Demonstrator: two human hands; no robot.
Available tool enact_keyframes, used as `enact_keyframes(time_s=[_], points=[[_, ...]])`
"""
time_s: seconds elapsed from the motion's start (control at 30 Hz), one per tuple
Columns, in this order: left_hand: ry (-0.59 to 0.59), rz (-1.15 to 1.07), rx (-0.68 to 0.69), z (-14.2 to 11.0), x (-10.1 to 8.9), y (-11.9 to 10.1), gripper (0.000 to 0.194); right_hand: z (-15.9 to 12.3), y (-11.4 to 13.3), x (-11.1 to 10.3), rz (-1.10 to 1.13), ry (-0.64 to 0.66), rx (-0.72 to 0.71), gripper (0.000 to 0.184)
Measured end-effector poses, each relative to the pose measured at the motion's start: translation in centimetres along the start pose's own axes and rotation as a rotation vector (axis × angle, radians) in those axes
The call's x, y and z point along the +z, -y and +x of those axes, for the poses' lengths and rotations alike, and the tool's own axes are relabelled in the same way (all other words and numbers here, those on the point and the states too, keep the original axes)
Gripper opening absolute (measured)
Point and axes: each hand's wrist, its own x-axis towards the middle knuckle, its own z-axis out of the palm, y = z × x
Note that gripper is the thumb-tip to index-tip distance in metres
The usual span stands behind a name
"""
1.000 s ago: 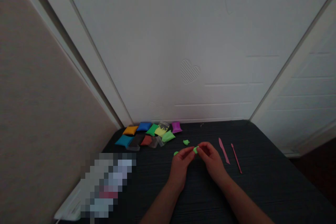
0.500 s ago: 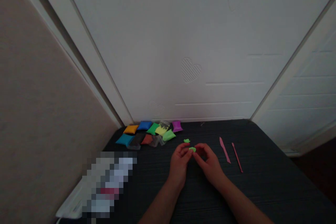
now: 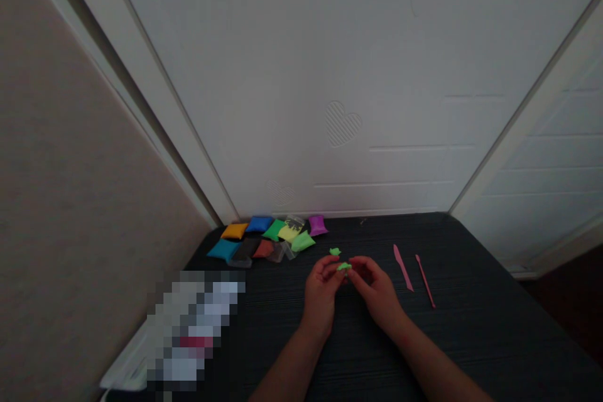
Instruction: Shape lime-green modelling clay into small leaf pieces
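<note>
Both hands pinch a small green piece to the left of the pink knife

The green piece [image 3: 344, 267] is partly covered by the fingertips that hold it, so its full outline and underside cannot be made out. It sits left of the pink knife [image 3: 403, 268], with the left hand [image 3: 320, 289] and the right hand [image 3: 375, 286] gripping it between thumbs and fingers. The right hand is the nearer of the two to the pink knife. The dim light blurs the finger contacts, and some fingers are hidden behind others.

What shows of the green piece is longest sideways, its long axis running roughly from hand to hand, with an uneven upper edge; which end is its front cannot be told. A small green lump [image 3: 335, 252] lies on the dark surface [image 3: 471, 314], also left of the pink knife.

Just right of the pink knife is a thin pink rod [image 3: 425, 281], slanting much the same way. Well to its left lie coloured packets [image 3: 259, 224], some overlapping, and a pixelated patch [image 3: 202, 326] whose contents are masked.
</note>
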Motion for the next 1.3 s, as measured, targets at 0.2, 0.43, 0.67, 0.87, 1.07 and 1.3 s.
enact_keyframes(time_s=[0.2, 0.43, 0.67, 0.87, 1.07, 1.3], points=[[0.051, -0.01, -0.003, -0.1, 0.1, 0.2, 0.033, 0.1, 0.0, 0.0, -0.002, -0.03, -0.013, 0.017], [0.124, -0.108, -0.033, -0.2, 0.5, 0.5, 0.033, 0.6, -0.2, -0.5, 0.076, -0.113, 0.036, 0.016], [0.107, -0.086, -0.062, -0.2, 0.2, 0.5, 0.028, 1.1, 0.1, -1.2, 0.24, -0.215, 0.095, 0.016], [0.068, -0.081, -0.055, -0.2, 0.3, 0.1, 0.031, 1.9, -1.1, -2.4, 0.321, -0.327, 0.12, 0.018], [0.076, -0.093, -0.018, -0.2, 0.4, -0.2, 0.038, 1.7, -0.5, -2.2, 0.339, -0.288, 0.118, 0.017], [0.051, -0.078, -0.022, 0.0, -0.1, 0.4, 0.037, 0.7, 0.1, -0.8, 0.26, -0.094, 0.106, 0.016]])
